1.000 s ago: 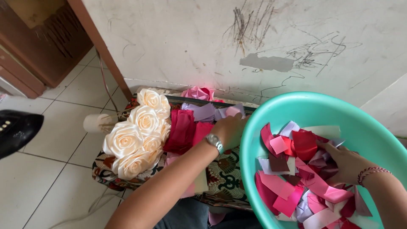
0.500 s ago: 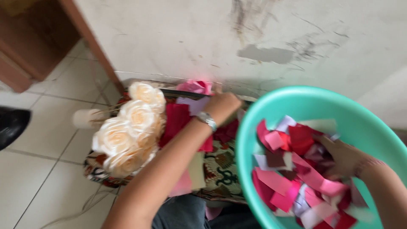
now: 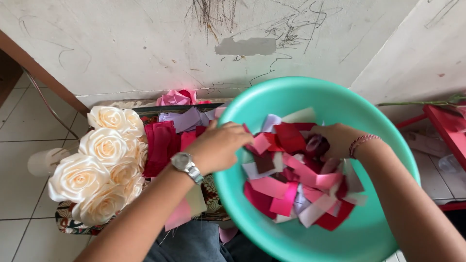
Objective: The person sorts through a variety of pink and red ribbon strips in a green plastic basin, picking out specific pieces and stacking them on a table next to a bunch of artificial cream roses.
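Note:
A teal plastic basin rests on my lap, filled with several cut ribbon pieces in red, pink, lilac and white. My left hand, with a wristwatch on its wrist, reaches over the basin's left rim. Its fingertips touch a pink piece, and the grip is hidden. My right hand, with a bead bracelet at the wrist, is inside the basin with its fingers closed on a dark maroon ribbon piece.
A bunch of cream ribbon roses lies on a patterned tray at the left, beside stacked red and lilac ribbon strips. A pink ribbon rose sits by the wall. A white spool stands on the tiled floor. A red stand is at the right.
My left hand has moved right, from the ribbon strips on the tray to the basin's rim. My right hand stays in the basin. The view has shifted right.

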